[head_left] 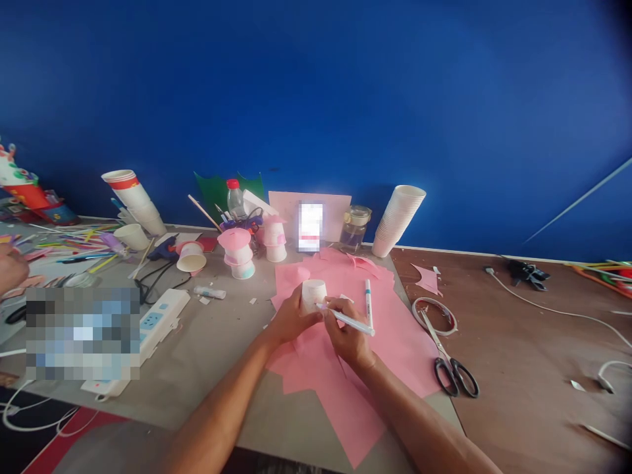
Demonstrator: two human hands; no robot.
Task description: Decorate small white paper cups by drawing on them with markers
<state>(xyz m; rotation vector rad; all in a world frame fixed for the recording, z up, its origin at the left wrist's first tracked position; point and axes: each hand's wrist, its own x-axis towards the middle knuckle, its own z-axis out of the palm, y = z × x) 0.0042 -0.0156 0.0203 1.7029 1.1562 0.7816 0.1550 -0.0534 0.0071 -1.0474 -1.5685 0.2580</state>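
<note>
Currently, I see the left hand [289,319] gripping a white cup [315,291], apparently upside down, over pink paper [348,418]. The right hand [349,336] pinches a pen [353,322], its tip at or near the cup's side. I judge this as marking; another stroke would want the cup steady.

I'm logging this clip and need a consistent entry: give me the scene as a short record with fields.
left hand: left hand, gripping the white cup
right hand: right hand, holding the pen against the white cup
under the hands: pink paper
on the paper: a second pen
right side: scissors, blades across the tape roll
behind: lit screen, lidded jar, leaning cup stack
left side: two pink-topped cup figures, power strip
other person: part of a hand, left edge
screen content: pixelated, unreadable
</note>
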